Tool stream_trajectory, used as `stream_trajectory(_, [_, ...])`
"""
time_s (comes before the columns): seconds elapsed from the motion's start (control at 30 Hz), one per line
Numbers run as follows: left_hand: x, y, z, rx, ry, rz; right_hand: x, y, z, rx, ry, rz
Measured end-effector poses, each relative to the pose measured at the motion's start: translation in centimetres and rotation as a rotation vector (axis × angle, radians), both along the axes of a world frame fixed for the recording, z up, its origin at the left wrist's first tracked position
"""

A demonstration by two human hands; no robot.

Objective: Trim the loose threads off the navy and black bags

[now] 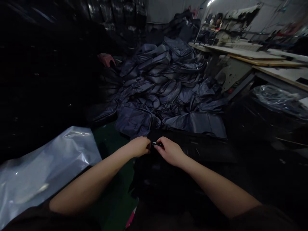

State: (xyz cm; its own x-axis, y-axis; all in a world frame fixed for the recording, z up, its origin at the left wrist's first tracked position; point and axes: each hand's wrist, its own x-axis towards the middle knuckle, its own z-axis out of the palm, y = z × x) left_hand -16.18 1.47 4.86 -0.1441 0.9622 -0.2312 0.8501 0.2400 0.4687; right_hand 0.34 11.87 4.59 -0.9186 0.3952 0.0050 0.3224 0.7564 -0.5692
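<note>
Pose of the arms?
Left forearm [91, 186] and right forearm [216, 187] reach up from the lower corners, bare, and meet near mid-frame.

And the grip?
Right hand [169, 151] is closed, its fingers pinched on a small black tool [156, 144] with a shiny tip. Left hand [138, 147] is curled just beside it; whether that one clamps anything, I cannot tell.

Where's the tool?
Between the hands, above dark cloth [183, 160], just below a heap of blue-grey padded fabric pieces [163, 86].

Any lettering?
Too dark and small to read on the tool.

What else?
Translucent plastic sheeting [45, 170] lies left; a co-worker [218, 21] sits far off, past a sewing table [240, 53].
</note>
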Motion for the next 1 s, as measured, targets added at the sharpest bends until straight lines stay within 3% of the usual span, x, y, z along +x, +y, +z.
stream_trajectory(0.23, [0.4,0.4,0.6,-0.001,0.01,0.011,0.3,-0.1,-0.1,0.189,-0.1,0.046])
stream_trajectory(0.77, [0.2,-0.9,-0.8,0.173,-0.226,0.152,-0.8,-1.1,-0.7,0.321,-0.095,0.161])
stream_trajectory(0.87, [0.1,-0.9,-1.3,0.237,-0.28,0.258,-0.7,-1.1,-0.9,0.318,-0.07,0.162])
stream_trajectory(1.0, [-1.6,-2.5,-3.0,0.382,-0.284,0.657,-0.5,-0.3,-1.7,0.085,0.07,0.04])
